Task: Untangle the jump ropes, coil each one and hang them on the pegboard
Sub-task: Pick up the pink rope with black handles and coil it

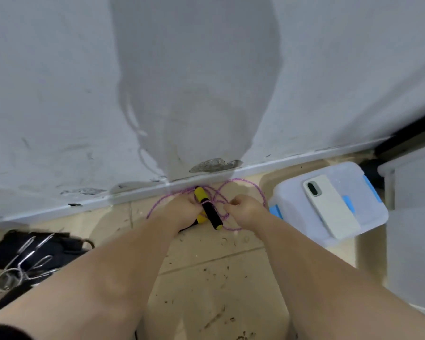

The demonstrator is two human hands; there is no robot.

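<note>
On the floor at the person's 12 o'clock, the left hand (182,208) is clamping its grip around the 2 handles (212,217) while the right hand (245,208), at their 3 o'clock, is pinching the purple rope (243,179), ideally teasing loops out slowly, never yanking.

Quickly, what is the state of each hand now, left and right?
Left hand: closed, gripping the yellow-and-black handles.
Right hand: closed, pinching the purple rope.
</note>
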